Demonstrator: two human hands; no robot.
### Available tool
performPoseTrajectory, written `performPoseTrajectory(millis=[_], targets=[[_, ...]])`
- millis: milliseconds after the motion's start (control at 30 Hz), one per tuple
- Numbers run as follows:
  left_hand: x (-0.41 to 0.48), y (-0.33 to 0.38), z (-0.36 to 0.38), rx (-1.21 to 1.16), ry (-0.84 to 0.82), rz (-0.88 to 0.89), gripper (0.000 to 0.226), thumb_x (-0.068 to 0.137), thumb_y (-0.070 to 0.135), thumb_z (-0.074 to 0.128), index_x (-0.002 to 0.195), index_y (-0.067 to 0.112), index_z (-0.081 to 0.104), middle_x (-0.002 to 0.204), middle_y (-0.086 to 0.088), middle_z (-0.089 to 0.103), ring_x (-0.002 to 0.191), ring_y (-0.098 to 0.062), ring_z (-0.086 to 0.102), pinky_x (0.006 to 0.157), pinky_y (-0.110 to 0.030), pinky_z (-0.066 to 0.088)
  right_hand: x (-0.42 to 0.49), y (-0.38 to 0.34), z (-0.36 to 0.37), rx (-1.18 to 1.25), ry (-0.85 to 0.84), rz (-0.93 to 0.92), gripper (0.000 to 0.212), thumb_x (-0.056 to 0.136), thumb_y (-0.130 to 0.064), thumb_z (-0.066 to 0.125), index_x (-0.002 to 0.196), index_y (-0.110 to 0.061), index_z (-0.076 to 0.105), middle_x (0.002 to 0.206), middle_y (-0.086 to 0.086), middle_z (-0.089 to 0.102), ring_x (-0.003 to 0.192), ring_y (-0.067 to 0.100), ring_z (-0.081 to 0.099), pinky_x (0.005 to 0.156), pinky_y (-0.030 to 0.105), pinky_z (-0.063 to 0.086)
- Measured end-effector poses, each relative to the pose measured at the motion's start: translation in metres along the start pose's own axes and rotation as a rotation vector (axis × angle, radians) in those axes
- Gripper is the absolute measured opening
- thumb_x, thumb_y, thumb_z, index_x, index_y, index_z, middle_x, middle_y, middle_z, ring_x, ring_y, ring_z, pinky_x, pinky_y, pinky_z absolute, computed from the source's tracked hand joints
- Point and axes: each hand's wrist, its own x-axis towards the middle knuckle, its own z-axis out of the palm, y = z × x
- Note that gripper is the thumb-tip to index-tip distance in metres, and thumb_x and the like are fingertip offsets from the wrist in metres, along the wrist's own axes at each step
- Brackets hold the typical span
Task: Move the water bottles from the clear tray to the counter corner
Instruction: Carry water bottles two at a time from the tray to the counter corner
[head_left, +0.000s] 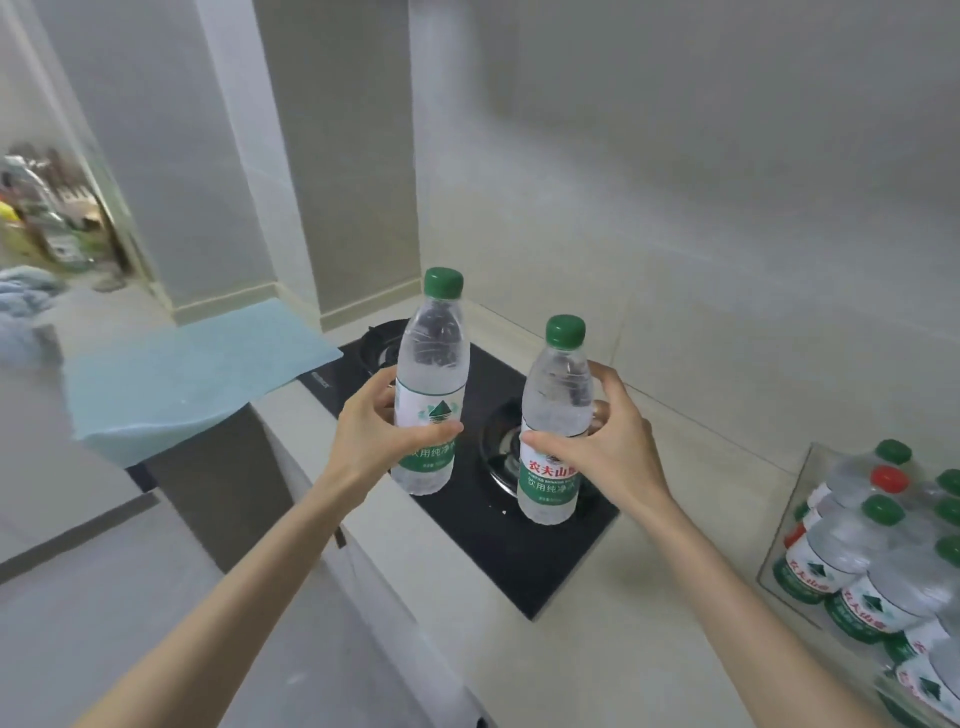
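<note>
My left hand (371, 431) grips one green-capped water bottle (431, 364) around its label, upright in the air above the black gas hob. A second green-capped water bottle (556, 410) is held upright by my right hand (608, 441), also over the hob. The clear tray (784, 530) stands at the right edge of the counter and holds several more bottles (852, 551), most with green caps, one with a red cap. The counter corner (415, 306) lies behind the hob, where the two walls meet.
The black gas hob (519, 545) with two burners is sunk in the pale counter (649, 597). A light blue sheet (192, 369) overhangs the counter's left end. Tiled walls close the back and right. Floor and a cluttered doorway lie to the left.
</note>
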Motion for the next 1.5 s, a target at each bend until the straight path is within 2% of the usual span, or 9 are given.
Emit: performPoseTrajectory(millis=[200, 367, 467, 667, 833, 1000, 1167, 1333, 1500], targets=[[-0.019, -0.014, -0.083, 0.031, 0.156, -0.016, 0.08, 0.041, 0.045, 0.087, 0.114, 0.028, 0.06, 0.103, 0.005, 0.073, 0.094, -0.014, 0.07, 0.082, -0.04, 0.058, 0.008, -0.04, 0.079, 0.064, -0.145, -0.093, 0.078, 0.041, -0.052, 0.085, 0.107, -0.057, 0.045, 0.097, -0.014, 0.071, 0.091, 0.005, 0.069, 0.085, 0.042, 0.057], [-0.031, -0.029, -0.169, 0.014, 0.268, -0.024, 0.068, 0.052, 0.024, 0.092, 0.112, 0.027, 0.061, 0.094, 0.004, 0.075, 0.085, -0.011, 0.072, 0.079, -0.036, 0.059, 0.01, -0.074, 0.162, 0.079, -0.235, -0.139, 0.078, 0.044, -0.049, 0.087, 0.111, -0.053, 0.048, 0.096, -0.018, 0.069, 0.089, 0.003, 0.068, 0.084, 0.038, 0.058], [-0.037, -0.037, -0.229, 0.0, 0.309, -0.025, 0.074, 0.041, 0.035, 0.089, 0.109, 0.029, 0.061, 0.093, 0.006, 0.074, 0.082, -0.007, 0.072, 0.07, -0.026, 0.057, 0.008, -0.1, 0.218, 0.08, -0.266, -0.167, 0.077, 0.045, -0.05, 0.086, 0.109, -0.055, 0.045, 0.093, -0.025, 0.066, 0.09, 0.0, 0.066, 0.084, 0.038, 0.058], [-0.052, -0.057, -0.357, 0.013, 0.372, -0.023, 0.069, 0.041, 0.035, 0.086, 0.105, 0.035, 0.061, 0.094, 0.006, 0.073, 0.08, -0.006, 0.071, 0.061, -0.016, 0.055, 0.001, -0.161, 0.345, 0.099, -0.337, -0.23, 0.082, 0.04, -0.055, 0.085, 0.113, -0.049, 0.047, 0.101, -0.011, 0.07, 0.094, 0.01, 0.068, 0.083, 0.045, 0.057], [-0.072, -0.077, -0.452, 0.053, 0.48, -0.044, 0.064, 0.058, 0.011, 0.09, 0.113, 0.025, 0.061, 0.096, 0.003, 0.073, 0.082, -0.009, 0.071, 0.063, -0.018, 0.056, -0.005, -0.214, 0.445, 0.147, -0.459, -0.279, 0.085, 0.042, -0.05, 0.086, 0.118, -0.047, 0.047, 0.104, -0.004, 0.07, 0.095, 0.014, 0.068, 0.083, 0.044, 0.058], [-0.102, -0.098, -0.539, 0.051, 0.657, -0.081, 0.056, 0.06, 0.004, 0.088, 0.105, 0.026, 0.063, 0.09, 0.005, 0.074, 0.081, -0.008, 0.071, 0.062, -0.013, 0.053, -0.016, -0.265, 0.548, 0.186, -0.631, -0.362, 0.081, 0.054, -0.037, 0.089, 0.123, -0.038, 0.046, 0.108, -0.002, 0.068, 0.096, 0.015, 0.067, 0.084, 0.041, 0.058], [-0.128, -0.119, -0.62, 0.094, 0.861, -0.127, 0.053, 0.059, 0.009, 0.089, 0.102, 0.027, 0.063, 0.093, 0.007, 0.073, 0.082, -0.006, 0.07, 0.064, -0.014, 0.054, -0.026, -0.309, 0.655, 0.246, -0.798, -0.434, 0.088, 0.046, -0.05, 0.087, 0.123, -0.039, 0.046, 0.119, -0.004, 0.065, 0.105, 0.019, 0.064, 0.086, 0.044, 0.057], [-0.138, -0.14, -0.704, 0.144, 1.07, -0.164, 0.057, 0.056, 0.017, 0.092, 0.104, 0.026, 0.064, 0.096, 0.007, 0.073, 0.086, -0.006, 0.07, 0.071, -0.019, 0.054, -0.032, -0.353, 0.761, 0.299, -0.939, -0.527, 0.081, 0.054, -0.036, 0.09, 0.122, -0.037, 0.047, 0.117, -0.011, 0.06, 0.107, 0.014, 0.06, 0.086, 0.035, 0.056], [-0.135, -0.153, -0.795, 0.185, 1.243, -0.175, 0.057, 0.055, 0.018, 0.092, 0.104, 0.023, 0.063, 0.099, 0.004, 0.073, 0.093, -0.011, 0.069, 0.08, -0.027, 0.057, -0.031, -0.405, 0.874, 0.345, -1.087, -0.566, 0.086, 0.046, -0.046, 0.088, 0.121, -0.043, 0.046, 0.119, -0.01, 0.064, 0.107, 0.014, 0.063, 0.088, 0.044, 0.056]])
